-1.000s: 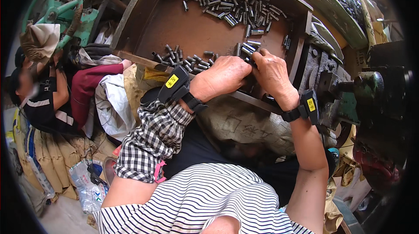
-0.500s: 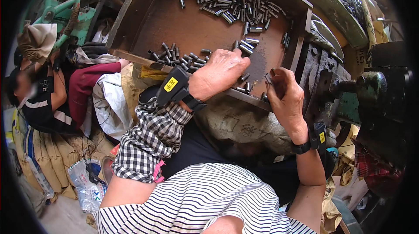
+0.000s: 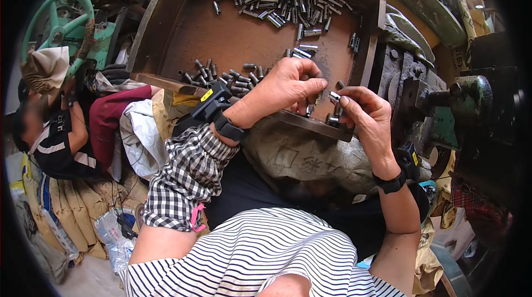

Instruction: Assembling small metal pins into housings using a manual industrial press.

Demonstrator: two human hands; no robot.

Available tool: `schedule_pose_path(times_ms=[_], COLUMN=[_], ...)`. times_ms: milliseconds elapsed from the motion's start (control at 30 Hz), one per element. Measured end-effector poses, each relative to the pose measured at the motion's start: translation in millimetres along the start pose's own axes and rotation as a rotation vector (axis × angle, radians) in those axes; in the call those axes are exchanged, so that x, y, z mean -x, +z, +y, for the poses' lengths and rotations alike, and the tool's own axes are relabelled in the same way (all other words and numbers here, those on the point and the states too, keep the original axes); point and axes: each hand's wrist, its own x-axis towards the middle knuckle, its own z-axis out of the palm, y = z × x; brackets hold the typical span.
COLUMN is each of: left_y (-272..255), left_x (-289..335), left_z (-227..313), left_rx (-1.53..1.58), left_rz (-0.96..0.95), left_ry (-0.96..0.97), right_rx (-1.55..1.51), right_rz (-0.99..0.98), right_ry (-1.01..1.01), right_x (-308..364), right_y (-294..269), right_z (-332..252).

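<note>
Rusty tray, shiny metal pieces, coarse cloth

The tray (image 3: 221,36) is matt, rust-brown metal; the small cylinders (image 3: 277,0) heaped at its far end gleam like bare steel, as does the one (image 3: 334,96) at its near rim, where rough grey sacking (image 3: 299,155) hangs below.

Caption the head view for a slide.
Right hand pinches a small metal cylinder beside the left hand, over a rusty tray of cylinders.

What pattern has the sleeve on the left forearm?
The sleeve has a black-and-white check, seen in the head view.
</note>
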Motion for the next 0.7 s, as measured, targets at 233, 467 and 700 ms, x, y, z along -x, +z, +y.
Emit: schedule_pose_path(times_ms=[233,467,700], left_y=[0,1,2], left_x=[-3,-10,-10], left_z=[-9,-18,-18], left_rx=[0.308,0.428,0.45], left_rz=[-0.019,-0.022,-0.023], left_ry=[0.026,0.001,-0.013], right_rx=[-0.171,-0.27,-0.366], right_rz=[-0.011,-0.01,-0.035], right_ry=[-0.014,0.026,0.08], right_x=[-4,-7,-8], right_y=[-3,-5,-7], right_z=[8,10,10])
